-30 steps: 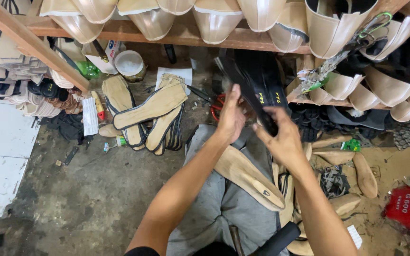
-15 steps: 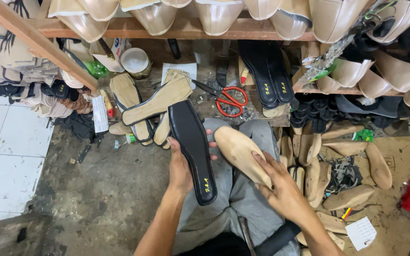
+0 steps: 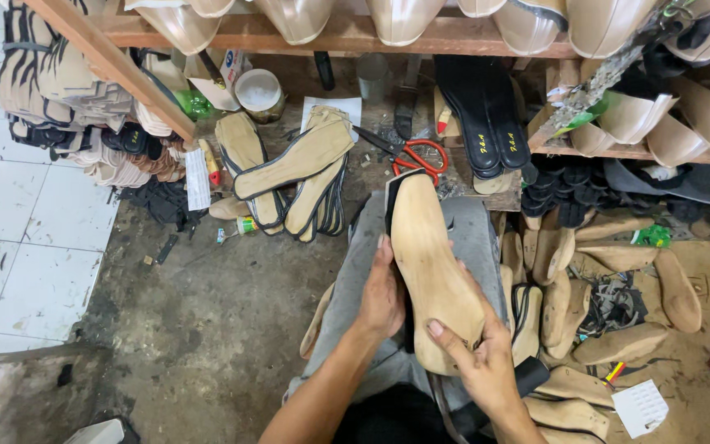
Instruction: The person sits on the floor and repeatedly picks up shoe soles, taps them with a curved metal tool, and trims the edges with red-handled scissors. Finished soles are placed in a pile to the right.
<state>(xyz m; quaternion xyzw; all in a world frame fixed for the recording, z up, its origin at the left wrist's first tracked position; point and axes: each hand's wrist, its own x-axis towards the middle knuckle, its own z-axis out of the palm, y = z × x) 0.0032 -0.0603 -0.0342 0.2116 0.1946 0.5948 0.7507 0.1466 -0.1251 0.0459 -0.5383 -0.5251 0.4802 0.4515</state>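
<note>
Both hands grip a pale wooden foot-shaped shoe last (image 3: 433, 267) over the person's grey-trousered lap (image 3: 470, 238). Left hand (image 3: 381, 298) clasps its left edge, where a black insole (image 3: 389, 197) shows pressed against the far side; right hand (image 3: 486, 362) wraps the heel end, thumb across the wood. Beyond the toe, red-handled scissors (image 3: 408, 154) lie on the dirty work surface, beside a pair of black insoles (image 3: 482, 115) and tan insoles with black edging (image 3: 293, 164). More wooden lasts (image 3: 618, 341) are heaped on the right.
</note>
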